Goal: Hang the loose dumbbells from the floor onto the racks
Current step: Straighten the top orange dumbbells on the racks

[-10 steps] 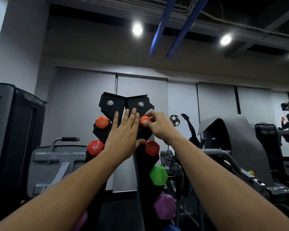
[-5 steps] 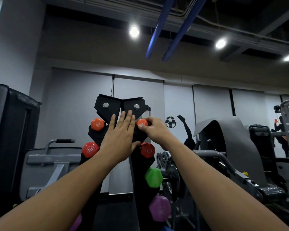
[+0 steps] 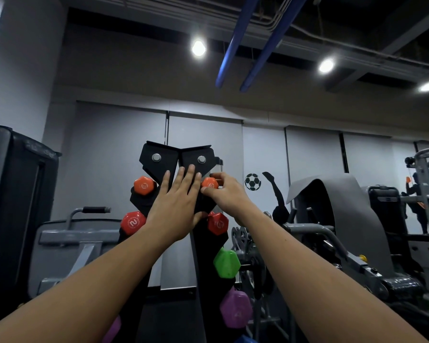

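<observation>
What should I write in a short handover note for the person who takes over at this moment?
Left hand: open, flat against the black rack.
Right hand: fingers closed on the small orange dumbbell at the rack's top right slot.
Done: orange, red, green and purple dumbbells already hang on both sides.
Left: confirm the orange one sits firm, then release. The floor is out of view, so check there for more loose dumbbells.
</observation>
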`<state>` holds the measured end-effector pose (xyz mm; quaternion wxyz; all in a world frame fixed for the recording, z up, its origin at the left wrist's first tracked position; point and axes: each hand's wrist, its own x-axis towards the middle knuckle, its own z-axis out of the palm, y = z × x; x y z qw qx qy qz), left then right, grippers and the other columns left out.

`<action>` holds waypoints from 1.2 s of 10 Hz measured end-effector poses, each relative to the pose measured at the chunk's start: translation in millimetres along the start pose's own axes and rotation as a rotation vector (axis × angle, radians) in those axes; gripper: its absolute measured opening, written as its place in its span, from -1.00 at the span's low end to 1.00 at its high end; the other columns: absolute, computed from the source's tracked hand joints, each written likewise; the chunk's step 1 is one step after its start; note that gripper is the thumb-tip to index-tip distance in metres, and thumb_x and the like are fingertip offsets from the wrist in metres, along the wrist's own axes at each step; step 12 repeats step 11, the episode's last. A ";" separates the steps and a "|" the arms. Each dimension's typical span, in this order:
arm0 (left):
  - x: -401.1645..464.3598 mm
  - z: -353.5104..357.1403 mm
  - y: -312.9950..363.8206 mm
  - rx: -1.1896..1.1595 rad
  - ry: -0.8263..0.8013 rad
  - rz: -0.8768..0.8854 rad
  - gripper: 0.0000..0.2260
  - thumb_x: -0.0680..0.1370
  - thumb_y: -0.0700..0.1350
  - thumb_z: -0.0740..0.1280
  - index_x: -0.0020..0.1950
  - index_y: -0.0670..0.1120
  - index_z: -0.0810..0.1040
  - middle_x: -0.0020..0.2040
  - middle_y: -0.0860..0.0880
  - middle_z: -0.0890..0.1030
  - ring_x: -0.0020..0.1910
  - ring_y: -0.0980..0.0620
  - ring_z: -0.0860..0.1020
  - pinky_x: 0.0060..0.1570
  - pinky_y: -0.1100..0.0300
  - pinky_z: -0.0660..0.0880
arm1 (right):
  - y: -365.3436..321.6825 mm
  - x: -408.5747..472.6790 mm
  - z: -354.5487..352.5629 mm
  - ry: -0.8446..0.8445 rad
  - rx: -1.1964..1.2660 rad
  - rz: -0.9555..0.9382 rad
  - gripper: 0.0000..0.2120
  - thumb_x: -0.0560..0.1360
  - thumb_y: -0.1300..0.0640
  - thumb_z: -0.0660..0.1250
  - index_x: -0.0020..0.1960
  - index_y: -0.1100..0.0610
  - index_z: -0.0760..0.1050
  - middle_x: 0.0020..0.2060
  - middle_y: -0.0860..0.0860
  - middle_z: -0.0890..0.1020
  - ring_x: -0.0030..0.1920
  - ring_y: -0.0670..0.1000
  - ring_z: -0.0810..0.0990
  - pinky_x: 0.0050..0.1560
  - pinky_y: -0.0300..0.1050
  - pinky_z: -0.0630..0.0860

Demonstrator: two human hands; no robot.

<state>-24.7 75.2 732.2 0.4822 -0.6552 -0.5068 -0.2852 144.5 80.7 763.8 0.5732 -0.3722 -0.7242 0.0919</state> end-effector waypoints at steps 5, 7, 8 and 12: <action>-9.6 -10.1 -6.7 0.028 -0.034 0.025 -0.10 0.59 0.37 0.18 0.70 -0.09 -0.14 0.70 -0.16 -0.17 0.68 -0.18 -0.18 0.61 -0.26 -0.15 | 11.4 -12.2 -4.4 0.024 -0.209 -0.050 -0.40 0.52 0.06 0.45 0.52 0.05 0.38 0.34 0.04 0.60 0.29 0.08 0.60 0.39 0.06 0.49; -39.3 -15.8 -35.5 0.053 0.011 -0.008 -0.13 0.60 0.40 0.12 0.71 -0.10 -0.10 0.70 -0.19 -0.11 0.68 -0.21 -0.15 0.62 -0.24 -0.13 | 21.8 -25.6 -5.3 0.002 -0.220 -0.063 -0.37 0.54 0.07 0.45 0.55 0.07 0.32 0.44 0.07 0.53 0.39 0.12 0.53 0.46 0.13 0.43; -48.0 -19.2 -54.7 0.058 -0.020 -0.015 -0.12 0.59 0.40 0.12 0.71 -0.11 -0.06 0.70 -0.20 -0.10 0.68 -0.21 -0.13 0.62 -0.22 -0.14 | 25.3 -31.0 -0.8 -0.017 -0.234 -0.053 -0.35 0.54 0.06 0.43 0.57 0.05 0.29 0.43 0.09 0.53 0.39 0.16 0.53 0.45 0.14 0.43; -64.0 -36.1 -49.9 0.039 -0.084 0.032 -0.13 0.60 0.42 0.05 0.71 -0.11 -0.10 0.69 -0.22 -0.13 0.67 -0.22 -0.17 0.62 -0.22 -0.14 | 4.4 -61.4 6.5 0.034 -0.251 -0.073 -0.31 0.58 0.02 0.40 0.62 0.10 0.21 0.46 0.13 0.48 0.42 0.17 0.46 0.39 -0.08 0.34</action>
